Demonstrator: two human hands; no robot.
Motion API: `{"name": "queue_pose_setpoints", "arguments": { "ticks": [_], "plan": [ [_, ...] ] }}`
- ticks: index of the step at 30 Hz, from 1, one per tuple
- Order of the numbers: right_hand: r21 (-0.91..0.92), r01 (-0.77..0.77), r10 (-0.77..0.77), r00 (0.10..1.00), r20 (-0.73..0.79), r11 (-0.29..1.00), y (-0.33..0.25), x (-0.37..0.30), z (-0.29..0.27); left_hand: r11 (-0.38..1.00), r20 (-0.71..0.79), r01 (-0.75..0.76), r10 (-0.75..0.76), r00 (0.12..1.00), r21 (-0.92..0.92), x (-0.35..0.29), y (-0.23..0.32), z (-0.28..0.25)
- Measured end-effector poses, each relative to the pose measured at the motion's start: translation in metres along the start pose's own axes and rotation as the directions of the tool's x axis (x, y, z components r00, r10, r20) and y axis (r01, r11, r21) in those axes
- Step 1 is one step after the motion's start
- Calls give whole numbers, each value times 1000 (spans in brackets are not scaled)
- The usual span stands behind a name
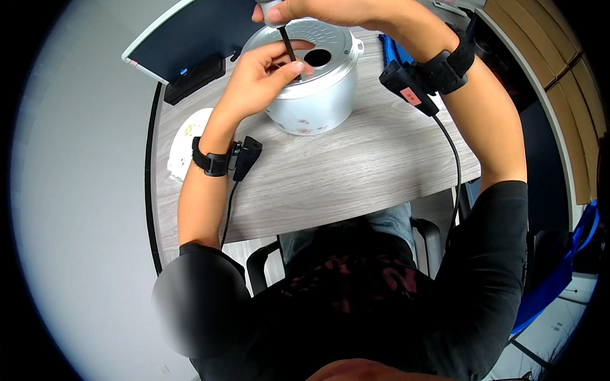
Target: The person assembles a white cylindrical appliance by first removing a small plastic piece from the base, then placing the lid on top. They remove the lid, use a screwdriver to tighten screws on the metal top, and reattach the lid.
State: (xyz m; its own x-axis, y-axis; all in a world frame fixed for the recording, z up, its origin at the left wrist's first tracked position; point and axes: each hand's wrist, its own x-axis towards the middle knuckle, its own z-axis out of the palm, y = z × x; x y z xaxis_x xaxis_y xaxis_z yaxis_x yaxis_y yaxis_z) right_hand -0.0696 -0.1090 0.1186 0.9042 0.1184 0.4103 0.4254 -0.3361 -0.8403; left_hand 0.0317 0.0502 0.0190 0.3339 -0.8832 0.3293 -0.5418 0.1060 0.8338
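A white rice-cooker body (pixel 318 106) with small pink flower prints stands at the far side of the table. Facing up is its grey metal plate (pixel 330 37), which has vent slots and a round dark hole. My right hand (pixel 302 10) is closed round the grey handle of a screwdriver (pixel 288 43), partly cut off by the top edge. The dark shaft slants down to the plate's near edge. My left hand (pixel 257 79) rests over that edge, thumb and fingers curled about the lower shaft. The fingers partly hide the tip and any screw there.
A wood-grain table (pixel 318 181) lies before me. Left stand a monitor (pixel 190 38), a black box (pixel 194 79) and a white patterned dish-like item (pixel 184 143). A blue item (pixel 391 51) is behind my right wrist. Cables hang from both wrist devices. Cardboard boxes (pixel 565 108) stand at right.
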Motion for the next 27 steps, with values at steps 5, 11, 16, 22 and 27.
{"name": "queue_pose_setpoints", "arguments": {
  "ticks": [5,11,16,22,27],
  "plan": [
    [-159,74,-70,997,35,984,0,3,-1,999,21,-1,0,1000,52,-1,-3,-5],
    [-369,-109,81,992,-92,923,-25,-6,6,995,-42,19,-15,999,102,-1,-4,-3],
    [-158,-62,45,993,-108,985,-6,-1,4,985,-51,45,-37,998,168,1,-11,-5],
    [84,35,-34,999,-11,996,14,4,-8,996,-38,-81,79,996,-37,-2,-10,1],
    [-250,-110,68,983,-172,962,-3,-2,-1,999,-28,5,-3,1000,48,1,-9,-2]
  ]
}}
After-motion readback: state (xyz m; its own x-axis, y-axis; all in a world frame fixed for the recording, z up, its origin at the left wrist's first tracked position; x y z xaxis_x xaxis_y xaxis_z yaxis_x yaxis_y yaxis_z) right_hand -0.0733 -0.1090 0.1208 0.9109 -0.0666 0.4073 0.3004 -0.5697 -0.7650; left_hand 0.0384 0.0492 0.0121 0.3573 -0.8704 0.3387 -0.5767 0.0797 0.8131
